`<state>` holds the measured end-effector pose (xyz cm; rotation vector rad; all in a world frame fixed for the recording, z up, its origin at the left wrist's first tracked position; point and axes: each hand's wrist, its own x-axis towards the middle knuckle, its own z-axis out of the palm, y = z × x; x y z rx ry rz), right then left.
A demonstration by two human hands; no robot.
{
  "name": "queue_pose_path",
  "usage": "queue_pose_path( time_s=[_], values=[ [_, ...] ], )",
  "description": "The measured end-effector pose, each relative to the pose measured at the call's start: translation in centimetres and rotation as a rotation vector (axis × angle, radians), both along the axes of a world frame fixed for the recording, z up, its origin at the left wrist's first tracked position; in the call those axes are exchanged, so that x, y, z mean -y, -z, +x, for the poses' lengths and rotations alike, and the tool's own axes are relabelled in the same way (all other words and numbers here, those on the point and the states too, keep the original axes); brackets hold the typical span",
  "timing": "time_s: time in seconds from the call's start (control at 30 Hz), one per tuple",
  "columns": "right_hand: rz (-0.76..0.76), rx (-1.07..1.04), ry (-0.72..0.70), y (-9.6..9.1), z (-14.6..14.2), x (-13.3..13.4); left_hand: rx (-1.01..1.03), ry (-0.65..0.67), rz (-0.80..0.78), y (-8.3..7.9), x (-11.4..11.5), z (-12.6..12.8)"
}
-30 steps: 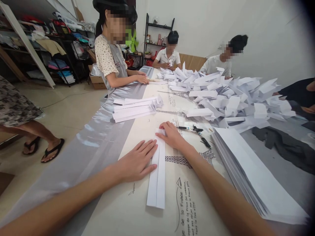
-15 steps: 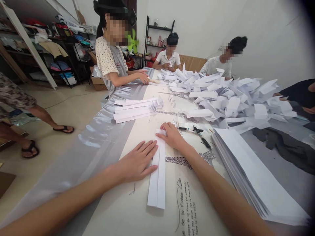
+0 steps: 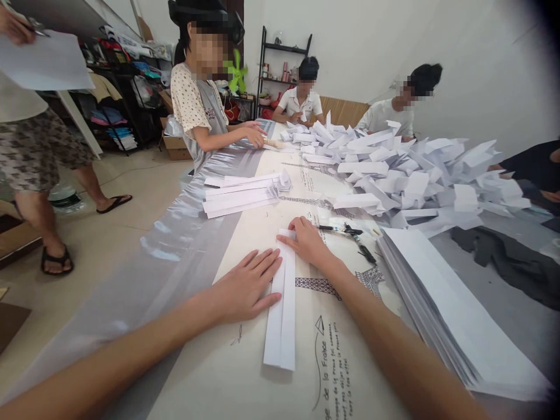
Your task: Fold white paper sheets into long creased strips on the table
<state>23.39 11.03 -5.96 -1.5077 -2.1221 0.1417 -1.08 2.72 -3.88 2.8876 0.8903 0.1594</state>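
A long strip of white folded paper [image 3: 280, 332] lies lengthwise in front of me, with a fold line running down its middle. My left hand [image 3: 247, 286] rests flat on its left edge, fingers stretched and thumb apart. At the far end my right hand [image 3: 308, 240] pinches the strip, its thumb on top and its fingers curled at the edge. Beyond the strip lie several more folded paper strips [image 3: 240, 197], partly crumpled at their right ends. Just right of my right hand are black pens [image 3: 339, 229].
A thick stack of white paper [image 3: 459, 309] stands at the right, near a dark cloth [image 3: 503, 262]. Behind it spreads a large heap of folded papers [image 3: 406, 181]. Several people sit or stand around the table. On the left a person in patterned shorts [image 3: 35, 146] holds a paper sheet [image 3: 48, 61].
The person on the left has come further into view, now showing a sheet of paper in hand. My hands and the strip have stayed practically in place.
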Motion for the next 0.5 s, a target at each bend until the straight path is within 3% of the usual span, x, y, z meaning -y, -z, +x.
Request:
queue_pose_path(
  time_s=[0.33, 0.5],
  values=[
    [0.009, -0.097, -0.022, -0.4, 0.0, 0.5, -0.016, 0.009, 0.000, -0.2, 0.0, -0.1],
    [-0.005, -0.158, -0.055, -1.7, 0.6, 1.7, -0.019, 0.002, -0.024, -0.3, -0.1, -0.2]
  ],
)
